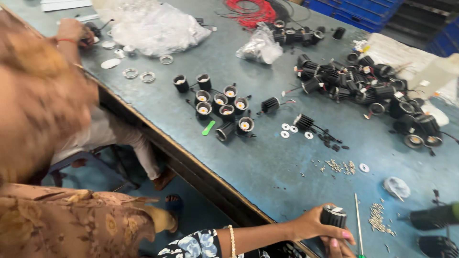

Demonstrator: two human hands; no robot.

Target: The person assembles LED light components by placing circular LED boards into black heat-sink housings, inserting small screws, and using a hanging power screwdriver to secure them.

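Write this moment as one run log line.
left hand: holds black finned housing | right hand: not in view | nearby: screwdriver, screws

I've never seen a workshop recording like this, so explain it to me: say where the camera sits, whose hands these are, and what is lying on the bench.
There is no machine here. The single picture comes from a camera on a person's head, looking down at a grey-blue workbench. At the bottom edge, what seems to be that person's left hand grips a black finned lamp housing; the right hand is out of view. A thin screwdriver shaft lies beside it. At top left, a co-worker's hand works on a small part. On the bench are a cluster of housings with yellow centres, a larger pile of black housings, small screws, white washers, metal rings, red wire and clear plastic bags.
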